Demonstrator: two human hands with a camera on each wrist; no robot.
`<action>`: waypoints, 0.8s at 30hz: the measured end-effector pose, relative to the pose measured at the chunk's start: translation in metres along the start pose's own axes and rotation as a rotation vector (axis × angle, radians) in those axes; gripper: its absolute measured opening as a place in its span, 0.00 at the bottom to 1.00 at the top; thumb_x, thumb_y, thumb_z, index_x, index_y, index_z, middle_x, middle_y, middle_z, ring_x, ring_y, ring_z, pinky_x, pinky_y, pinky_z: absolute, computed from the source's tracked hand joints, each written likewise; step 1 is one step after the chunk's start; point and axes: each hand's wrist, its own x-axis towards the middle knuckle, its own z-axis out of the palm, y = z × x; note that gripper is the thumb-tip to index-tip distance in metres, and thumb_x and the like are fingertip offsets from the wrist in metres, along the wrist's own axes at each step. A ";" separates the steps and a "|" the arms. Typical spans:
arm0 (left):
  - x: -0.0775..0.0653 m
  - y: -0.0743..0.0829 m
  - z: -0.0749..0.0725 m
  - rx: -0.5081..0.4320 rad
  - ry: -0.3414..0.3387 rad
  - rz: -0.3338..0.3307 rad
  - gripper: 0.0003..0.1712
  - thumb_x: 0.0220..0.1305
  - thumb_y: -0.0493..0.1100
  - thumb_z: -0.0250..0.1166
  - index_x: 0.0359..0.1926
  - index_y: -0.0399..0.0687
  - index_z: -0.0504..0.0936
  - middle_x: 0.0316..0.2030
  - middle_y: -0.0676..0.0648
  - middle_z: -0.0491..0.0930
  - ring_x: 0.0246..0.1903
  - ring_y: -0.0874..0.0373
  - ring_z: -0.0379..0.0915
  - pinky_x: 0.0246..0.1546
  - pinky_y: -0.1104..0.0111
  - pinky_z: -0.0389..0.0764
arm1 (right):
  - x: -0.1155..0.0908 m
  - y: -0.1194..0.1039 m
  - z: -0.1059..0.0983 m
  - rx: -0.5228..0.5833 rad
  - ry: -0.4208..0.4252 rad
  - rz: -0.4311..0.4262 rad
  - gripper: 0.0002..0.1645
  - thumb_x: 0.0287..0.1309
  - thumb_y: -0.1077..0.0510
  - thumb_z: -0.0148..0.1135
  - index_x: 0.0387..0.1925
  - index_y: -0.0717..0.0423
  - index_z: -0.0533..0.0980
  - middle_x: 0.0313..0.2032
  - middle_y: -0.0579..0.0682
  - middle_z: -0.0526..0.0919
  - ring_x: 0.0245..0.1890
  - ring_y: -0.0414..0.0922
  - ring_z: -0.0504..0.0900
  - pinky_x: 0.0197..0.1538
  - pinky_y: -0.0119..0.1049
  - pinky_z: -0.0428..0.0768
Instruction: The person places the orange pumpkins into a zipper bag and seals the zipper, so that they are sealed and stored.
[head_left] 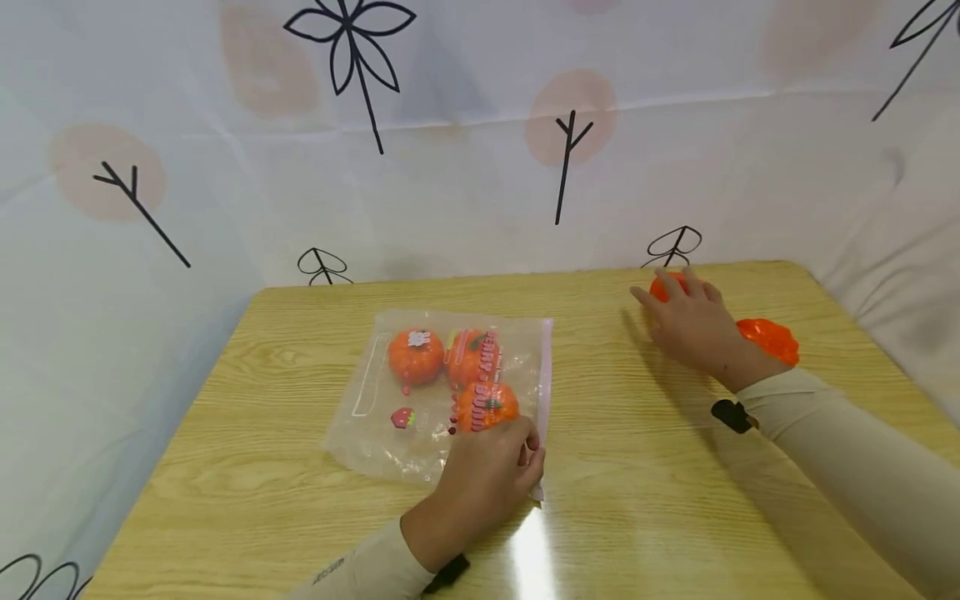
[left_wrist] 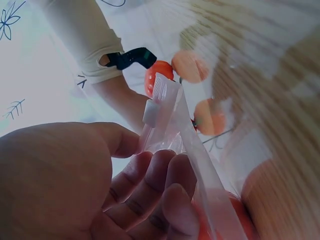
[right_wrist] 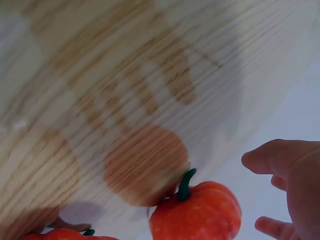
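A clear zip bag (head_left: 352,433) with printed pink letters lies flat on the table, holding 3 small orange toy pumpkins (head_left: 415,358). My left hand (head_left: 483,475) pinches the bag's near right corner, by the pink zip strip (head_left: 547,358). In the left wrist view a white zip slider (left_wrist: 150,113) sits just past the thumb and fingertips. My right hand (head_left: 693,329) reaches over a toy pumpkin (right_wrist: 197,215) at the far right, fingers spread; the right wrist view shows a gap between them. Another orange pumpkin (head_left: 772,340) lies beside the right wrist, partly hidden by it.
The wood-grain table (head_left: 600,500) ends at a white patterned cloth (head_left: 465,200) hanging along its back edge. The cloth also runs down the left and right sides. Light glares off the table near the left hand.
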 end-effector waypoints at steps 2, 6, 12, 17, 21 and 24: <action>0.000 0.000 0.000 0.002 -0.008 -0.003 0.06 0.63 0.48 0.67 0.31 0.56 0.78 0.19 0.64 0.69 0.18 0.75 0.58 0.19 0.79 0.58 | 0.002 0.003 0.000 -0.008 -0.017 0.007 0.37 0.64 0.59 0.56 0.73 0.56 0.60 0.72 0.72 0.52 0.68 0.81 0.50 0.60 0.75 0.62; 0.001 0.000 0.001 -0.001 -0.017 -0.008 0.06 0.63 0.48 0.66 0.31 0.56 0.78 0.19 0.64 0.69 0.18 0.75 0.59 0.20 0.78 0.59 | 0.007 0.007 0.001 -0.010 -0.036 0.014 0.37 0.64 0.59 0.55 0.73 0.56 0.59 0.72 0.73 0.51 0.66 0.83 0.50 0.58 0.75 0.64; 0.001 0.000 0.000 -0.001 -0.029 -0.014 0.06 0.63 0.49 0.66 0.32 0.56 0.79 0.19 0.64 0.68 0.18 0.74 0.59 0.20 0.79 0.59 | 0.012 0.011 0.002 -0.016 -0.054 0.016 0.36 0.66 0.59 0.53 0.74 0.56 0.59 0.71 0.74 0.51 0.62 0.86 0.53 0.53 0.76 0.69; 0.002 0.001 0.000 -0.004 -0.035 -0.018 0.06 0.63 0.48 0.66 0.32 0.55 0.79 0.19 0.63 0.68 0.18 0.74 0.59 0.18 0.80 0.58 | 0.012 0.015 0.002 -0.016 -0.066 0.022 0.33 0.69 0.59 0.50 0.74 0.57 0.58 0.70 0.75 0.51 0.58 0.86 0.57 0.49 0.75 0.72; 0.002 0.001 0.000 -0.007 -0.039 -0.021 0.06 0.64 0.48 0.66 0.32 0.55 0.79 0.19 0.63 0.68 0.18 0.74 0.59 0.18 0.79 0.58 | 0.011 0.017 0.003 -0.029 -0.080 0.019 0.34 0.69 0.63 0.52 0.73 0.58 0.59 0.68 0.77 0.53 0.53 0.85 0.64 0.44 0.72 0.75; 0.001 0.000 0.000 -0.006 -0.042 -0.026 0.06 0.64 0.48 0.66 0.32 0.56 0.79 0.18 0.64 0.68 0.18 0.74 0.59 0.20 0.78 0.59 | 0.012 0.019 0.003 -0.048 -0.089 0.012 0.35 0.66 0.67 0.56 0.73 0.60 0.60 0.67 0.77 0.54 0.49 0.82 0.68 0.40 0.67 0.78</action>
